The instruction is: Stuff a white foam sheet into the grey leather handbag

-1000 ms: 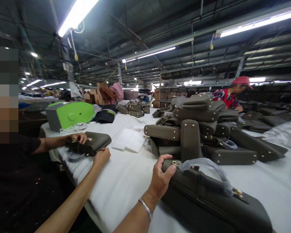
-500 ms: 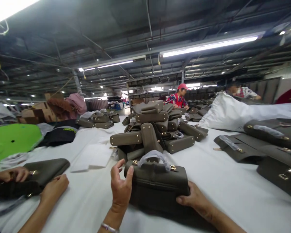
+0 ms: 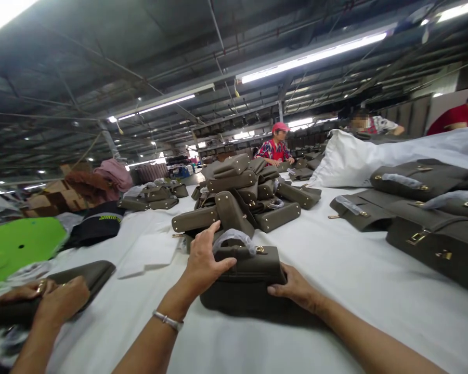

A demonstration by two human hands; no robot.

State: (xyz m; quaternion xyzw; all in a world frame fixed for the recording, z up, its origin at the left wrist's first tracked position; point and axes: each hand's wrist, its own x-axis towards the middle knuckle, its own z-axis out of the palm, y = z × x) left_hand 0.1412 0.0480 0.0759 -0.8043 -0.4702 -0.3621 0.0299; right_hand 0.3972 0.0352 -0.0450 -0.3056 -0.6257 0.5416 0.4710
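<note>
One bag (image 3: pixel 244 298), likely light, firm-sided: right grip (image 3: pixel 297 289) clamped on its end, left grip (image 3: pixel 203 259) spread; handle (image 3: pixel 234 235) probably suits lifting.

The person's left forearm (image 3: pixel 152 340) and right forearm (image 3: pixel 374 337) both reach forward, bare and angled inward, the left hand (image 3: pixel 205 259) sits higher, thumb held wide of its fingers, the right hand (image 3: pixel 298 289) sits lower, thumb pointing inward, fingers mostly hidden.
</note>
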